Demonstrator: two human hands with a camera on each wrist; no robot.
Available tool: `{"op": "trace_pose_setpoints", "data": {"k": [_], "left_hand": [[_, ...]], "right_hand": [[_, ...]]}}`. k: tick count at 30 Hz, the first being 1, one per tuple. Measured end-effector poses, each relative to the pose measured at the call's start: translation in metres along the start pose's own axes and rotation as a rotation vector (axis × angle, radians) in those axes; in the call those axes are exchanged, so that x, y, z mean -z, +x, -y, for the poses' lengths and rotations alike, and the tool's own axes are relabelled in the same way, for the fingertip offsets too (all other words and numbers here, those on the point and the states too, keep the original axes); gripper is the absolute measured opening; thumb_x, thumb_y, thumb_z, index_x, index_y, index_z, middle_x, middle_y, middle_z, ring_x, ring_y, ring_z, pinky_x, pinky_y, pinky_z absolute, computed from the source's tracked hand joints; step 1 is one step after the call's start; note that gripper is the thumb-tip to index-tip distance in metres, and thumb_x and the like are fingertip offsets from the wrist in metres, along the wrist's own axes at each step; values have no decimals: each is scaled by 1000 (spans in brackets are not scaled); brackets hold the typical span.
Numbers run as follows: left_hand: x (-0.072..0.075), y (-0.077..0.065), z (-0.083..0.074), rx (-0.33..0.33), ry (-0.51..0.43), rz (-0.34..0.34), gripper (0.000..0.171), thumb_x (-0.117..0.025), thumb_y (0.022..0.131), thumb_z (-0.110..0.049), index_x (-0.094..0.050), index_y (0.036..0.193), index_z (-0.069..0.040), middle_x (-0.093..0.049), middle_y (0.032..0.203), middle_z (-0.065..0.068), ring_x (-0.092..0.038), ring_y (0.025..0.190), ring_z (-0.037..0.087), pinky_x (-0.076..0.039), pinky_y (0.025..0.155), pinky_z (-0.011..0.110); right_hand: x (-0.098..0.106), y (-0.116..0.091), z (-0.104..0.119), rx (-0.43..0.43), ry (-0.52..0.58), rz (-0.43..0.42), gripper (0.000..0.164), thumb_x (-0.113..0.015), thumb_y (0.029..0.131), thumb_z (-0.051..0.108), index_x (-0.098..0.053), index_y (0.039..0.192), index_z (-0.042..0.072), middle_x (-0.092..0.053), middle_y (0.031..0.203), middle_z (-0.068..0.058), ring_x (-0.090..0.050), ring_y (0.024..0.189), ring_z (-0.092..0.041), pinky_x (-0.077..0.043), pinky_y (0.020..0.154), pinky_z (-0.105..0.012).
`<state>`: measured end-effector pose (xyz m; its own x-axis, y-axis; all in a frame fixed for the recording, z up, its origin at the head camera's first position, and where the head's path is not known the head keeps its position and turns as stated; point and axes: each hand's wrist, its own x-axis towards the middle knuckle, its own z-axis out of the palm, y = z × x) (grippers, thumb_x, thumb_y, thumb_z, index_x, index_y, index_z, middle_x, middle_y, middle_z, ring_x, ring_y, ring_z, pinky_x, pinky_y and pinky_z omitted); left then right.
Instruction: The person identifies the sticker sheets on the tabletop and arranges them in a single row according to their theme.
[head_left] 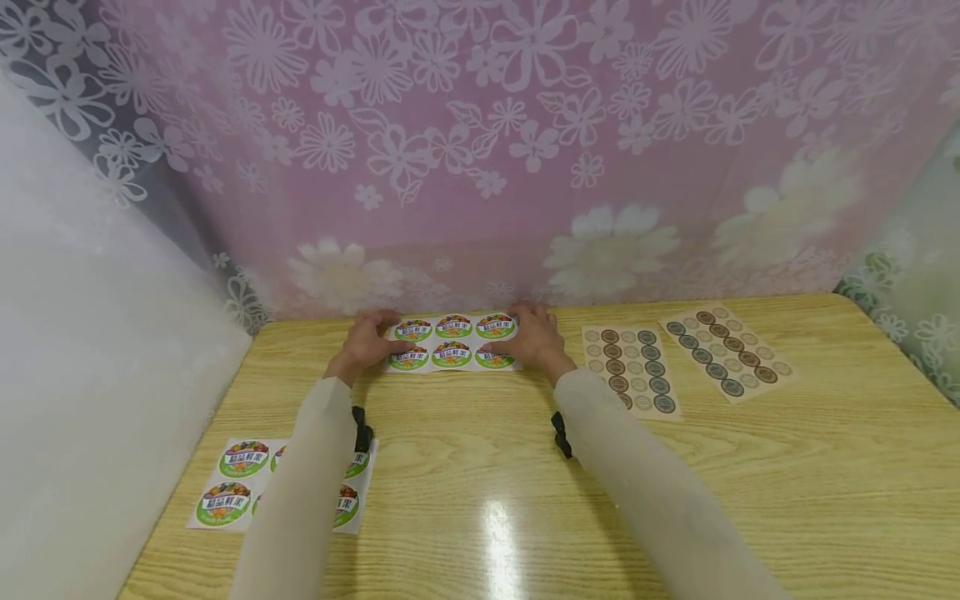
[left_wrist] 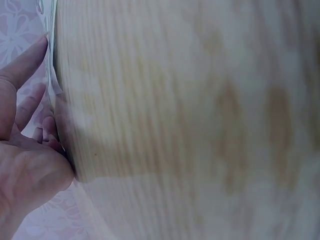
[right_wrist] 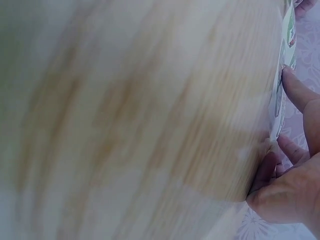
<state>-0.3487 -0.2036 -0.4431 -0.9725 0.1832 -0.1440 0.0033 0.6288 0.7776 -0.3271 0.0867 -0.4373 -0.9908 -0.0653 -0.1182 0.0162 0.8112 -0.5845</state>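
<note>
A white sheet of oval fruit stickers (head_left: 432, 343), green with coloured fruit and printed lettering, lies near the table's back edge. My left hand (head_left: 367, 340) holds its left end, the thumb over the top and the other fingers along the side. At the opposite end my right hand (head_left: 538, 337) holds the sheet in the same way. In the left wrist view, the left hand (left_wrist: 30, 165) rests low against the table, with the sheet seen edge-on. The right wrist view shows the right thumb (right_wrist: 299, 92) on the sheet; the fingertips are partly hidden.
A second fruit sticker sheet (head_left: 202, 518) lies at the front left, partly covered by the left forearm. Two beige sheets of small round brown and grey stickers, one nearer (head_left: 633, 367) and one farther right (head_left: 726, 350), lie on the wooden table (head_left: 450, 467). A flowered curtain (head_left: 465, 217) hangs behind.
</note>
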Motion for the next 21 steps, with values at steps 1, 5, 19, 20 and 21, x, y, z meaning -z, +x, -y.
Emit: {"op": "trace_pose_setpoints", "data": {"k": [1, 5, 19, 20, 21], "left_hand": [[0, 0, 0, -2, 7, -1, 63, -73, 87, -21, -45, 138, 1, -26, 151, 11, -24, 138, 32, -29, 108, 44], [1, -1, 1, -18, 46, -11, 54, -75, 85, -24, -53, 129, -1, -30, 150, 12, -18, 140, 34, -14, 112, 49], [-3, -3, -19, -45, 249, 84, 80, -77, 81, -38, -39, 146, -10, -20, 150, 22, -10, 134, 51, -18, 102, 66], [-2, -4, -19, -35, 258, 82, 81, -78, 80, -38, -39, 145, -9, -19, 150, 23, -12, 133, 51, -21, 101, 65], [-1, -4, -19, -26, 266, 80, 82, -79, 79, -37, -39, 144, -8, -19, 149, 24, -14, 132, 52, -24, 100, 65]], "right_hand": [[0, 0, 0, 4, 3, 2, 83, -75, 75, 55, -43, 142, 17, -26, 149, -11, -22, 133, -36, -34, 96, -54], [1, -1, 0, 11, 5, 13, 83, -75, 76, 55, -43, 142, 16, -24, 151, -12, -20, 134, -37, -34, 97, -54], [5, -3, -5, 44, -6, 27, 82, -77, 75, 53, -46, 140, 15, -29, 149, -13, -21, 134, -38, -34, 98, -53], [5, -3, -5, 49, -2, 29, 82, -77, 75, 53, -46, 140, 14, -29, 148, -14, -22, 134, -38, -35, 98, -52], [5, -3, -5, 53, 2, 32, 82, -77, 75, 53, -46, 140, 14, -30, 147, -14, -22, 134, -39, -35, 98, -52]]}}
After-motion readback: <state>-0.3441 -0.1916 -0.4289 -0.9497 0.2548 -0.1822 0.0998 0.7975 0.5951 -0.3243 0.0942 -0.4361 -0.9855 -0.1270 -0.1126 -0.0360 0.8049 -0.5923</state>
